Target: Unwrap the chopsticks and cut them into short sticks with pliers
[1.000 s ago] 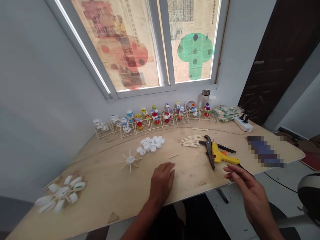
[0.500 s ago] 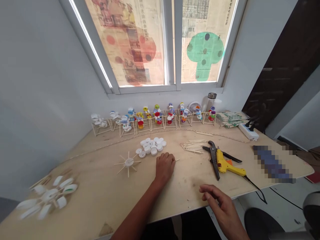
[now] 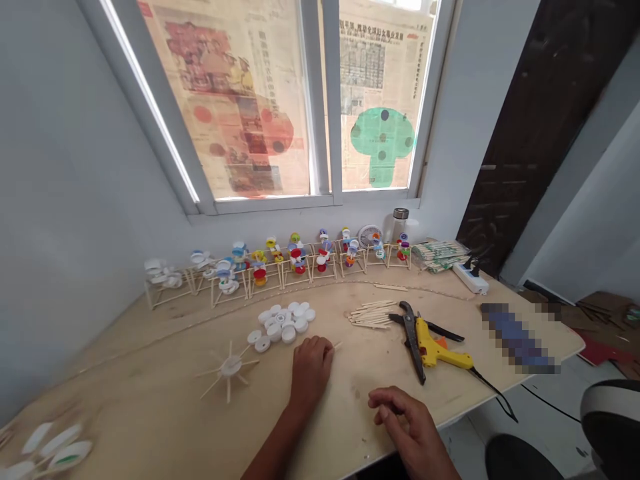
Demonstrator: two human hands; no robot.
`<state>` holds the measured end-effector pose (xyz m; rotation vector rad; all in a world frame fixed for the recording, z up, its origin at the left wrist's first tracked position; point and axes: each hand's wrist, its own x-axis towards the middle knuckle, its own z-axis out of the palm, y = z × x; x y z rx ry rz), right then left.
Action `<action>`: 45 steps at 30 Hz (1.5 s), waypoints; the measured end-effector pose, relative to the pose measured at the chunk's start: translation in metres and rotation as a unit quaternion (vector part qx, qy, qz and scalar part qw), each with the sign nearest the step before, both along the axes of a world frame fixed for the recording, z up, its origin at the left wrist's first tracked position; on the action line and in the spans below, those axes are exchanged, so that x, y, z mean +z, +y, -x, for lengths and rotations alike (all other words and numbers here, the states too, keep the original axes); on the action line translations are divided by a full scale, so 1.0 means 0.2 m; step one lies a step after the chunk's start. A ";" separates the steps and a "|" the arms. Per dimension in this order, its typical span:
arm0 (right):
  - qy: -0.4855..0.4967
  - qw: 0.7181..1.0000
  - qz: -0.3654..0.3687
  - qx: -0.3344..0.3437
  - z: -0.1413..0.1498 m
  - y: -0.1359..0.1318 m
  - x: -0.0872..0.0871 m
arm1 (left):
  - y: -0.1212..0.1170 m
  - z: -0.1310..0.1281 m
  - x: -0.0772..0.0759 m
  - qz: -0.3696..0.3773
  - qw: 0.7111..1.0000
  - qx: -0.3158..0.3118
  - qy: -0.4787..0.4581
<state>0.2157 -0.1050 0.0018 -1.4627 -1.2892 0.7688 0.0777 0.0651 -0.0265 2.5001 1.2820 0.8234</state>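
Observation:
My left hand [image 3: 313, 368] rests on the table with its fingers curled down. A short wooden stick [image 3: 339, 345] pokes out by its fingertips and seems held there. My right hand [image 3: 407, 427] hovers near the front edge, fingers loosely bent, thumb apart, nothing in it. White bottle caps [image 3: 289, 333] lie clustered just beyond my left hand. To its left is a white cap with sticks radiating like spokes [image 3: 231, 366]. A pile of wooden sticks [image 3: 373, 314] lies beyond my right hand, beside black-handled cutters [image 3: 412, 347] and a yellow hot glue gun [image 3: 443, 350].
Small stick-framed cap wheels [image 3: 299, 261] line the back of the table [image 3: 170, 393]. A larger white-bladed wheel [image 3: 60, 441] is cut off at left. A power strip [image 3: 471, 278], bagged sticks [image 3: 440, 255], fan [image 3: 371, 237] and blurred blue object [image 3: 520, 339] are at right.
The view has tilted up and turned right, so everything sits further left and lower, and the big white wheel is partly out of frame. Both hands keep nearly the same pose.

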 end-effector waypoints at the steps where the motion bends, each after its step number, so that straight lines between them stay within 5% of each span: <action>1: 0.000 1.000 -0.002 -0.007 -0.02 0.01 0.01 | 0.00 0.00 -0.01 0.007 1.000 0.001 -0.017; 8: -0.073 0.995 -0.028 -0.054 -0.25 0.16 0.15 | 0.04 0.03 -0.04 0.059 0.992 0.025 -0.108; 14: -0.172 0.981 -0.012 -0.091 -0.69 0.38 0.25 | 0.05 0.04 -0.06 0.083 0.988 0.034 -0.123; 20: -0.227 0.960 0.062 -0.151 -1.11 0.60 0.19 | 0.06 0.04 -0.05 0.094 0.989 0.029 -0.111; 27: -0.275 0.937 0.096 -0.192 -1.33 0.73 0.10 | 0.07 0.04 -0.05 0.084 0.993 -0.004 -0.080; 32: -0.318 0.930 0.111 -0.149 -1.28 0.82 0.08 | 0.08 0.03 -0.04 0.085 0.994 -0.013 -0.070; 45: -0.416 0.909 0.012 0.030 -0.70 0.81 0.19 | 0.06 0.01 -0.03 0.086 0.994 0.020 -0.069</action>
